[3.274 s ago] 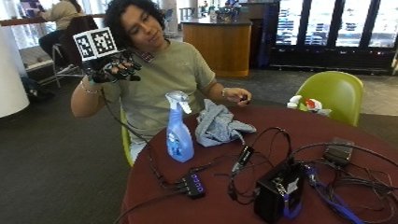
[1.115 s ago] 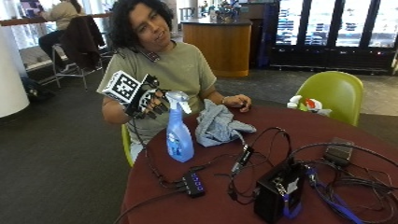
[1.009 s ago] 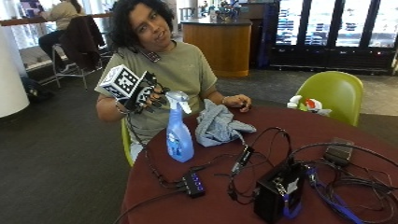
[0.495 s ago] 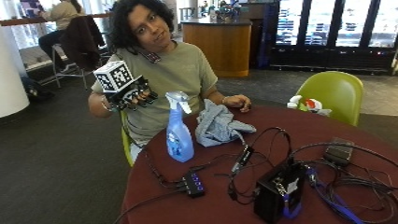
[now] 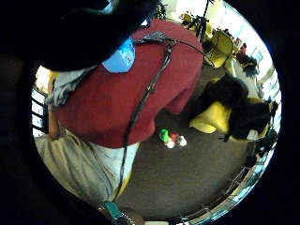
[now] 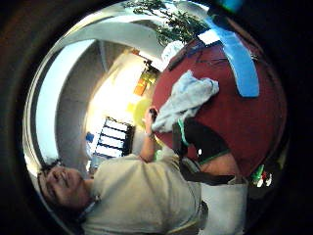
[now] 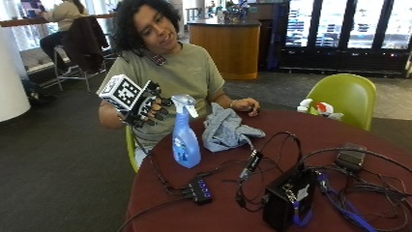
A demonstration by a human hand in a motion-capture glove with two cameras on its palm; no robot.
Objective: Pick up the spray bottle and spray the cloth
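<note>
Her gloved right hand (image 7: 149,107), fingers loosely curled and holding nothing, hovers just beside the upright blue spray bottle (image 7: 184,137), level with its trigger; grey cloth (image 7: 225,129) lies beyond

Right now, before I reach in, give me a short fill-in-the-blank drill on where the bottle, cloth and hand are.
1. The spray bottle stands upright on the ____ table.
2. The gray cloth lies ____ the bottle.
3. The gloved hand is ____ the bottle, not touching it.
4. The liquid in the bottle is ____.

Missing words: red; beside; beside; blue
</note>
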